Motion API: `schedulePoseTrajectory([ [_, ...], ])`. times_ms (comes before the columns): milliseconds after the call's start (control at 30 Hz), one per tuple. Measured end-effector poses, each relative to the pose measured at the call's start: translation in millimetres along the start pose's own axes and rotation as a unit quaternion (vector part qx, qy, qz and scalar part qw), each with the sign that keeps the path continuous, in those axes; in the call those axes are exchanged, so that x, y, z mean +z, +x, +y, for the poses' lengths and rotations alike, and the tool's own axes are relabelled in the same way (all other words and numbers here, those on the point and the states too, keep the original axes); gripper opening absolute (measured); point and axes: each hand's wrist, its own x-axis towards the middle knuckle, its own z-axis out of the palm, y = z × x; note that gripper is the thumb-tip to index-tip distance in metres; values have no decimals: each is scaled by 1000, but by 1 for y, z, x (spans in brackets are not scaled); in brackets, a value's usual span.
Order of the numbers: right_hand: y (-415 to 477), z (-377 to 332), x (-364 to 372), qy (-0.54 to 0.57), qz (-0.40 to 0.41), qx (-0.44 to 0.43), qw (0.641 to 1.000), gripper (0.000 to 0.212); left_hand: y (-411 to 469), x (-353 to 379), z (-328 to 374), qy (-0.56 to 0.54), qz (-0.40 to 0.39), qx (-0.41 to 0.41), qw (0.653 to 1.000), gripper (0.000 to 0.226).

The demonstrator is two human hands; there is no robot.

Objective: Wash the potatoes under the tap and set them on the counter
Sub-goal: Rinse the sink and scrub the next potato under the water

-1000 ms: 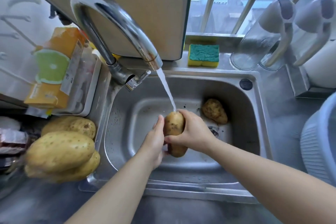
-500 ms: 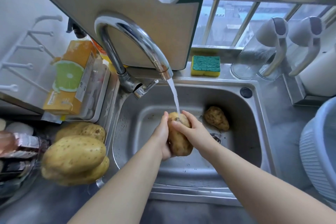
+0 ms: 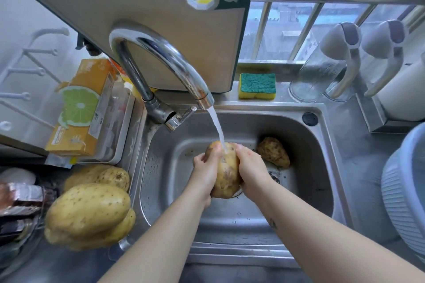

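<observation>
Gripping from both sides, left hand (image 3: 205, 169) and right hand (image 3: 249, 167) clasp the potato (image 3: 226, 173) between them under the tap (image 3: 161, 62) stream

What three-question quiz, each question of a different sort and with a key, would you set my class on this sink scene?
1. True or false: water from the tap lands on the potato gripped by the left hand and the right hand.
2. Multiple choice: the sponge lies A) on the ledge behind the sink, B) in the sink, C) in the left hand.
3. Count: how many potatoes lie loose in the sink, touched by neither hand?

Key
1. True.
2. A.
3. One: the loose potato by the right wall.
</observation>
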Motion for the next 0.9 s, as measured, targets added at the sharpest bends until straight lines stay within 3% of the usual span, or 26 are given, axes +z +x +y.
schedulePoseTrajectory([
  [100,-4,5,-1,7,-11,-37,999,29,-4,-3,-1,42,-21,33,998,70],
  [200,-9,6,-10,-1,-41,-75,996,33,-8,-6,2,10,-80,55,995,60],
  [300,-8,5,-21,-4,-93,-77,993,59,-10,-11,2,-4,-157,80,984,70],
  [367,-5,1,-22,0,-124,-55,991,65,-14,-10,1,3,-178,95,979,64],
  [467,-4,-6,-12,-16,-87,-63,994,50,-17,-4,2,4,-146,109,983,41],
  [500,-4,-8,-8,-27,-68,-68,995,54,-16,-2,3,10,-129,118,985,39],
  [600,-3,-6,0,-41,-40,-80,995,62,-15,0,8,7,-93,116,989,37],
  [700,-3,-5,0,-14,-23,-67,997,38,-13,-2,13,-27,-65,55,996,37],
  [833,-7,-1,0,25,-42,-72,996,25,-10,-5,16,-47,-47,15,998,37],
  [900,-10,4,0,10,-62,-92,994,40,-11,-6,19,-40,-51,16,998,39],
])
